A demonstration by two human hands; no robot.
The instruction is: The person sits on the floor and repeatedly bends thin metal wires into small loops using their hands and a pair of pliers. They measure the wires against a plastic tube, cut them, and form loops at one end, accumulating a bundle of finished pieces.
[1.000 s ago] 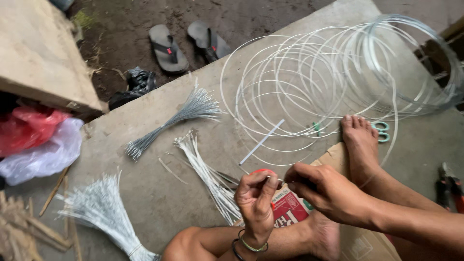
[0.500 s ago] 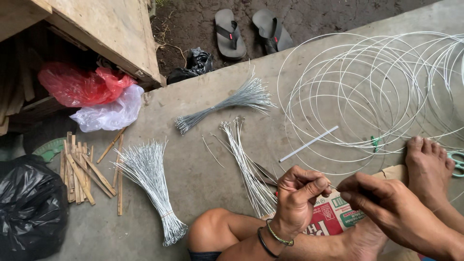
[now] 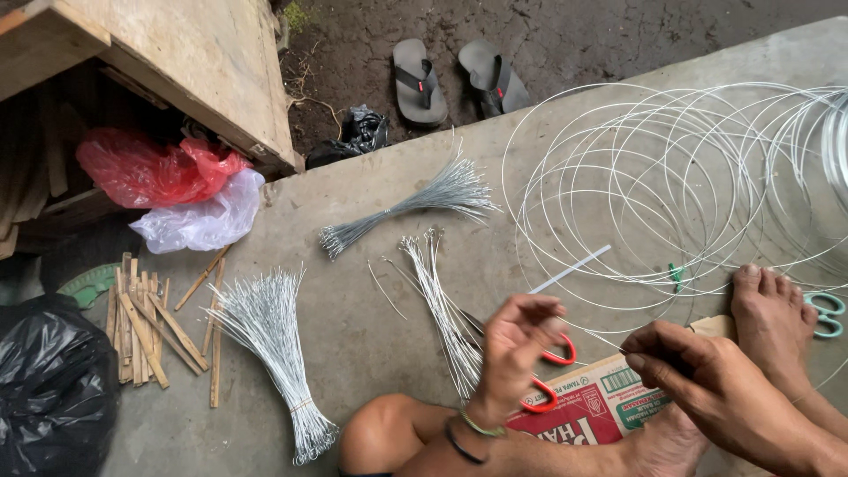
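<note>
My left hand [image 3: 517, 349], with a bracelet at the wrist, and my right hand [image 3: 698, 380] are close together above my lap, and each pinches an end of a short thin wire [image 3: 605, 343] stretched between them. Red-handled scissors [image 3: 541, 397] lie just under my left hand on a printed cardboard piece [image 3: 609, 402]. A bundle of cut wires [image 3: 442, 309] lies on the concrete just left of my left hand. My bare foot [image 3: 773, 322] rests to the right, at the edge of a large loose coil of white wire [image 3: 671, 177].
Two more wire bundles [image 3: 415, 208] [image 3: 274, 344] lie on the concrete. Green-handled scissors [image 3: 826, 314] sit beside my foot. Wooden sticks [image 3: 146, 327], a black bag [image 3: 44, 380], red and clear plastic bags [image 3: 150, 168], a wooden crate [image 3: 203, 62] and flip-flops [image 3: 420, 79] surround the work spot.
The view has swung left, bringing the sticks and black bag into sight. My hands have stayed together on the thin wire, with the left fingers shifting slightly.
</note>
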